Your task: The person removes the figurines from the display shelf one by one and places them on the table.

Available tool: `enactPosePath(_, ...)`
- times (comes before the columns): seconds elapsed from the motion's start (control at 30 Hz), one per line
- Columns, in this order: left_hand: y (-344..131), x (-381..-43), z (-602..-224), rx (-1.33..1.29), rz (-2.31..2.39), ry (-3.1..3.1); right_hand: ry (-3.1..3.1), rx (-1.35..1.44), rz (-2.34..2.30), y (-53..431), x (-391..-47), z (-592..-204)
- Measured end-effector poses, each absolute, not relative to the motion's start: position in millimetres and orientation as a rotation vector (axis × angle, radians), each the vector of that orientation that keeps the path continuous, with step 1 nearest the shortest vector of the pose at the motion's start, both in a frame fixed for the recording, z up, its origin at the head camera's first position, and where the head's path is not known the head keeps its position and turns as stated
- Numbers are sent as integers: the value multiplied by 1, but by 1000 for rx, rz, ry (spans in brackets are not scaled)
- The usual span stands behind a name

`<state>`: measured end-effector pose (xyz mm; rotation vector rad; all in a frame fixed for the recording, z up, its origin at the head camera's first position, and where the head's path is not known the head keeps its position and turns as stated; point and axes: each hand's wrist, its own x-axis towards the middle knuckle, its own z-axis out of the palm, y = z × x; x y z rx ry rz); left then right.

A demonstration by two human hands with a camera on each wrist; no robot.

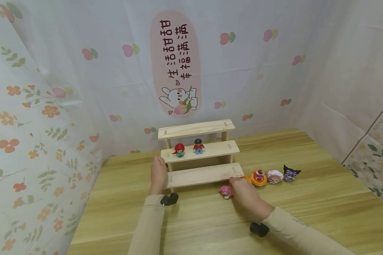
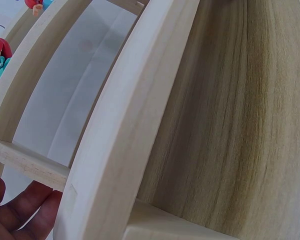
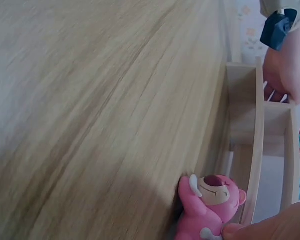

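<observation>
A three-tier wooden display shelf (image 1: pixel 201 176) stands on the table. My left hand (image 1: pixel 159 173) grips its left side; in the left wrist view fingertips (image 2: pixel 40 202) lie against the side support. At the shelf's front right, my right hand (image 1: pixel 249 197) holds a pink bear figurine (image 3: pixel 210 205) just in front of the lowest tier. The thumb touches the bear in the right wrist view, while the other fingers are hidden. On the middle tier stand a red-haired figurine (image 1: pixel 179 150) and a black-capped figurine (image 1: pixel 198 146).
Right of the shelf, a bear figurine with an orange ring (image 1: pixel 259 177), a white-capped figurine (image 1: pixel 274 176) and a black-eared figurine (image 1: pixel 290 173) stand in a row. Another orange piece is partly covered by the right hand. A printed curtain (image 1: pixel 124 88) hangs behind the table (image 1: pixel 194 226).
</observation>
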<state>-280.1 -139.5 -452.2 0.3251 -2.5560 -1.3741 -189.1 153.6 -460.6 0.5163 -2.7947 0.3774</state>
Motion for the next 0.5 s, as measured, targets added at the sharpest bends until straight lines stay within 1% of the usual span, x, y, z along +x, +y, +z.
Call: enactPosePath(0.5, -139, -279, -451, 332, -1369, -2552, -2778, 499, 238, 154, -187, -452)
